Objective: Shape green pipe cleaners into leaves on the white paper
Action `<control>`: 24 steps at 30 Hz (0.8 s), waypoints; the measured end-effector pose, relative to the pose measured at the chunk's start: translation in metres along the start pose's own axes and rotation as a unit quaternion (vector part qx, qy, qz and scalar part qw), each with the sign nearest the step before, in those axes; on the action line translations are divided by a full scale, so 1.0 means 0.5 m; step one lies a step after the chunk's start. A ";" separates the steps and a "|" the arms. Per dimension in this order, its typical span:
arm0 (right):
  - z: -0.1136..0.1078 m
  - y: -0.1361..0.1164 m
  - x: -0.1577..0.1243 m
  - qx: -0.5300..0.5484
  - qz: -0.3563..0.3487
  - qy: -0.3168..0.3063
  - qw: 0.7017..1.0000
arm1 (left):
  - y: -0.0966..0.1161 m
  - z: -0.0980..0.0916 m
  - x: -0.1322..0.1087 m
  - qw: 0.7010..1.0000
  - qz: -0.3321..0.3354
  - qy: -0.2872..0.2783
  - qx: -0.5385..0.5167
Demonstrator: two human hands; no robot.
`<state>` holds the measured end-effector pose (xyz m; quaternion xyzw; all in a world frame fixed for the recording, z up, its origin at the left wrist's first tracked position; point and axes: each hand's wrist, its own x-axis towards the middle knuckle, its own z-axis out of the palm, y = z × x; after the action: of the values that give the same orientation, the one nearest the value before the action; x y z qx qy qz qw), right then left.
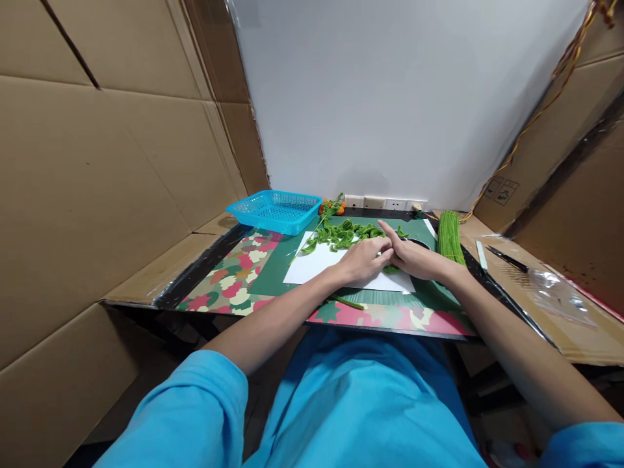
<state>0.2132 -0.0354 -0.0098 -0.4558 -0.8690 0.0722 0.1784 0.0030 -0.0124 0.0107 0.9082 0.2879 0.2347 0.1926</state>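
My left hand [366, 259] and my right hand [414, 257] meet over a white sheet of paper [309, 270]. Both have closed fingertips, pressed together, while one digit of the right hand sticks up. What they pinch is mostly hidden; a bit of fuzzy green [390, 268] shows just below the fingers. Behind the hands lies a heap of curled green pipe cleaner pieces [341, 235], shaped like leaves. Close to the front edge, a loose green pipe cleaner [348, 302] lies below my left wrist.
A blue plastic basket [277, 214] stands at the back left, with orange pipe cleaner flowers [332, 207] beside it. A bundle of green pipe cleaners [451, 239] lies right of my hands. Farther right are a white-handled tool [481, 255], black tweezers [507, 259] and a clear bag [560, 296].
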 end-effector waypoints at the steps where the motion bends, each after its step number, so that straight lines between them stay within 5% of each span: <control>1: 0.000 0.001 0.000 0.010 -0.007 0.000 1.000 | -0.002 0.002 0.001 1.000 -0.001 -0.002 -0.007; 24: -0.022 -0.042 -0.002 0.015 -0.005 0.064 0.998 | -0.018 0.016 0.016 0.991 -0.008 0.053 -0.126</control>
<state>0.2019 -0.0487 0.0061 -0.4522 -0.8569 0.0554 0.2411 0.0091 -0.0024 0.0023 0.8609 0.2730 0.3149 0.2918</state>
